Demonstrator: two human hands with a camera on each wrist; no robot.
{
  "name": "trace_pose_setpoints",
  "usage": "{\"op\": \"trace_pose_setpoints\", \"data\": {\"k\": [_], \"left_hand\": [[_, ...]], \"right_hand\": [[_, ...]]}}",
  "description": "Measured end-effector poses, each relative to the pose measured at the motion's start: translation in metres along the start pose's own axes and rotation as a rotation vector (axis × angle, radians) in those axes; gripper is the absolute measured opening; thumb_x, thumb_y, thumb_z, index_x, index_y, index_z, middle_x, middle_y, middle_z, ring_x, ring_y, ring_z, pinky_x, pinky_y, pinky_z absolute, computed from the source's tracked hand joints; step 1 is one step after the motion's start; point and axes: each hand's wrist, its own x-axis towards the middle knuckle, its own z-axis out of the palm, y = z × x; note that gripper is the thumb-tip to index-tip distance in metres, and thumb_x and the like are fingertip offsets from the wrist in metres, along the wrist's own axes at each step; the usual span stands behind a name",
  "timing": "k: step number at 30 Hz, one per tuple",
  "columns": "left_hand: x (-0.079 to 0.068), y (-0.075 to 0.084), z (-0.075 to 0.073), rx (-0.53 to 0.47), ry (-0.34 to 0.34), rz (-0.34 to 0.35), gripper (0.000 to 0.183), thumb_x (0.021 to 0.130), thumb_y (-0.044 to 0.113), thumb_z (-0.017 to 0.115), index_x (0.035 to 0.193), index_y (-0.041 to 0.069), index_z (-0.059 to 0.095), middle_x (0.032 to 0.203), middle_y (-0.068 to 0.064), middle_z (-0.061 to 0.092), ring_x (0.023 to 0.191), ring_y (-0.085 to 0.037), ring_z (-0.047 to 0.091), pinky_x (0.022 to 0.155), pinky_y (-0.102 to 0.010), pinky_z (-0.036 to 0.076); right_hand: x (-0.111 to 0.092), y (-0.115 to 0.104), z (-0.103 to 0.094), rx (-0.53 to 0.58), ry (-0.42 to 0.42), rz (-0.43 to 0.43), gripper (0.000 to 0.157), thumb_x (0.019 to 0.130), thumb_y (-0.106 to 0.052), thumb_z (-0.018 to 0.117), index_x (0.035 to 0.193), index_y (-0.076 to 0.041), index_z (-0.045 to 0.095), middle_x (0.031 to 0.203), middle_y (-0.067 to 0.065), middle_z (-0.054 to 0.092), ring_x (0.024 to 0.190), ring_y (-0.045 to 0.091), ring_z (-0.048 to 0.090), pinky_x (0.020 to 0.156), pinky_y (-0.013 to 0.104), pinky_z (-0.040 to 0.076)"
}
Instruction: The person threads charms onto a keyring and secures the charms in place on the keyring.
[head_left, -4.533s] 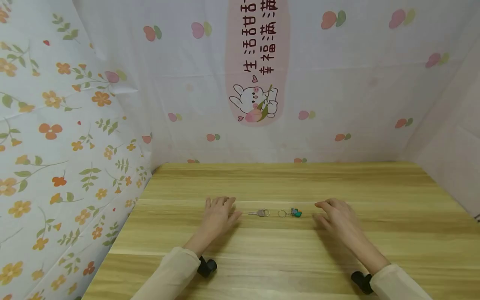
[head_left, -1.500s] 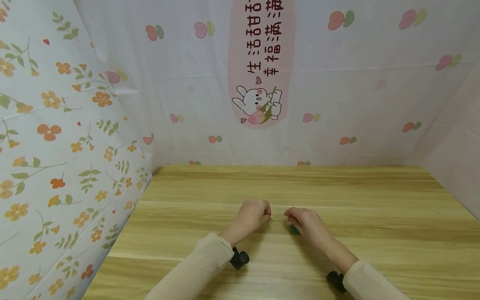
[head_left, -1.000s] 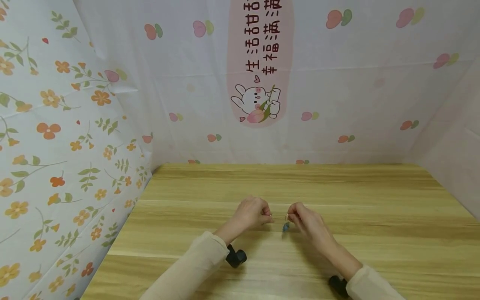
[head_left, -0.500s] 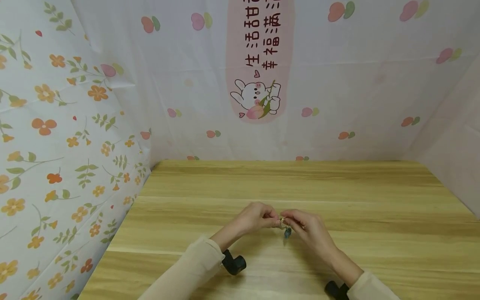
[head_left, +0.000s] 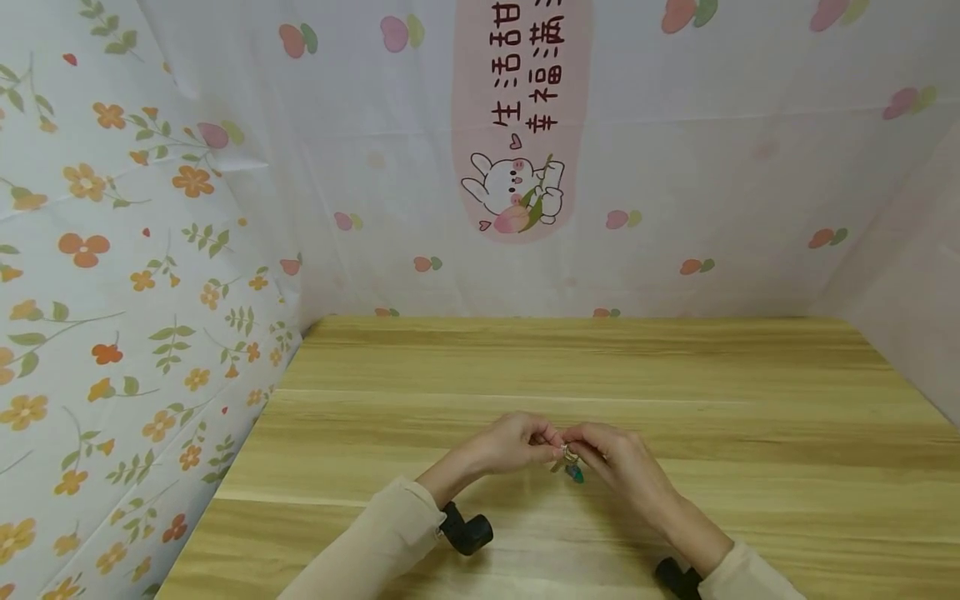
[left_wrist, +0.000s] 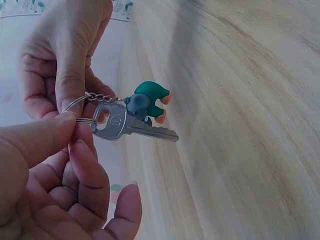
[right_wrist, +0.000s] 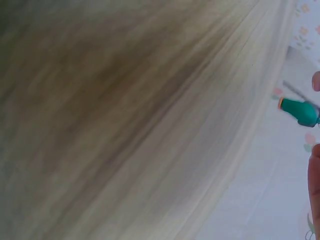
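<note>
My left hand (head_left: 513,442) and right hand (head_left: 622,462) meet fingertip to fingertip above the table. In the left wrist view, my left thumb and fingers pinch the small split ring (left_wrist: 85,120) of a silver key (left_wrist: 112,125). My right hand (left_wrist: 67,60) pinches the larger key ring (left_wrist: 75,103), which carries a short chain and a green and grey figure charm (left_wrist: 150,95) with orange ends. The two rings touch or overlap; whether they are linked is hidden by fingertips. Key and charm hang side by side. Only the charm (right_wrist: 300,111) and some fingertips show in the right wrist view.
A wood-grain table (head_left: 420,358) lies under both hands. White printed cloth (head_left: 360,183) hangs behind it, and a floral cloth (head_left: 150,333) hangs on the left. Black wrist cameras (head_left: 467,529) sit below the cream sleeves (head_left: 375,533).
First the key and charm lay on the table between my hands. Both were picked up by their rings, then my hands came together, and the two rings now touch or overlap.
</note>
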Motion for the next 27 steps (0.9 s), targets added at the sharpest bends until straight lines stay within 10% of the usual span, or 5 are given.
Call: {"op": "trace_pose_setpoints", "data": {"k": [15,24,27], "left_hand": [[-0.006,-0.007,0.013,-0.035,0.212,0.118,0.011,0.092,0.011,0.067,0.091,0.001,0.070,0.087,-0.014,0.071,0.066,0.001,0.051,0.059,-0.013,0.042],[-0.011,-0.010,0.017,-0.013,0.237,0.180,0.012,0.095,0.011,0.062,0.092,0.001,0.068,0.088,-0.016,0.071,0.070,0.001,0.052,0.062,-0.014,0.043],[-0.012,-0.008,0.016,0.018,0.233,0.178,0.012,0.096,0.012,0.061,0.092,0.003,0.068,0.088,-0.016,0.070,0.069,0.001,0.050,0.062,-0.014,0.041]], "right_hand": [[-0.004,-0.009,-0.005,0.108,0.040,0.193,0.016,0.084,0.009,0.067,0.092,-0.005,0.070,0.081,0.003,0.074,0.073,0.000,0.067,0.059,0.017,0.054],[-0.002,-0.009,-0.004,-0.017,0.141,-0.004,0.026,0.069,0.015,0.076,0.085,-0.006,0.072,0.080,0.001,0.074,0.072,0.005,0.068,0.067,0.006,0.049],[-0.003,-0.008,-0.004,-0.017,0.155,-0.057,0.013,0.081,0.004,0.072,0.084,-0.008,0.069,0.079,-0.001,0.071,0.070,0.003,0.065,0.065,0.006,0.048]]}}
